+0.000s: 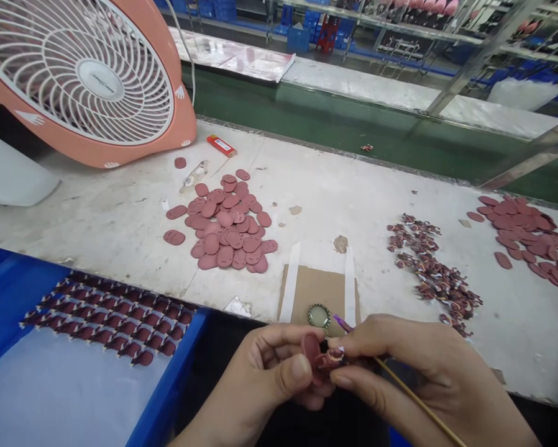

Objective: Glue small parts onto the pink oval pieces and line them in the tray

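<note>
My left hand [279,369] is closed, pinching a flat reddish-brown oval piece [311,347] between thumb and fingers. Against that piece sits a small brown figure-like part [332,358] with white bits, touched by the thumb and fingertip of my right hand [400,366]. A thin yellowish stick [419,394] runs through my closed right hand; a purple tip [342,323] beyond the fingers appears to be its other end. Just behind the hands, a round metal bottle cap [319,316] lies on a cardboard piece [320,285] with white tape strips.
Reddish oval pieces lie in a heap [232,226] at centre left and another heap [525,233] at right. Small brown parts form a pile [432,267] between. A blue bin [167,379] holds rows of assembled pieces [115,316]. An orange fan [97,81] stands at left.
</note>
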